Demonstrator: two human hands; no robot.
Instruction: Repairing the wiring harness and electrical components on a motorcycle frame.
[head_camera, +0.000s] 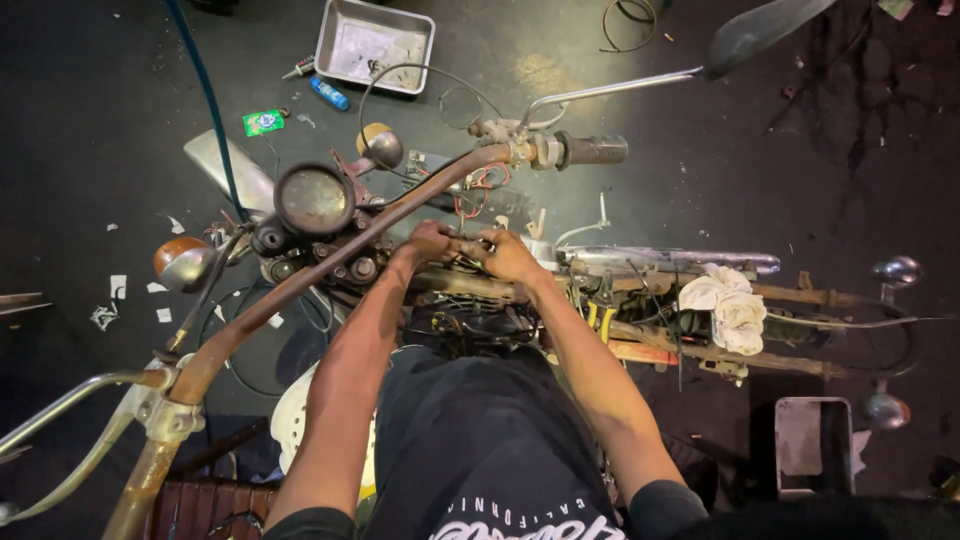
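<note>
I look straight down on a stripped, rusty motorcycle frame (700, 350). My left hand (432, 241) and my right hand (507, 255) meet just behind the rusty handlebar (330, 258), fingers closed around a small part and some wires at the top of the frame. What exactly they pinch is hidden by the fingers. A round speedometer (314, 199) sits left of my hands. Red wires (478, 185) hang near the handlebar's middle. The bar's black grip (592, 150) points right.
A metal tray (375, 44) lies on the dark floor beyond the bike, with a blue lighter (329, 94) and a green packet (263, 122) nearby. A white rag (728, 305) rests on the frame. Chrome indicator lamps (183, 262) stick out. Another grey tray (813, 438) sits at lower right.
</note>
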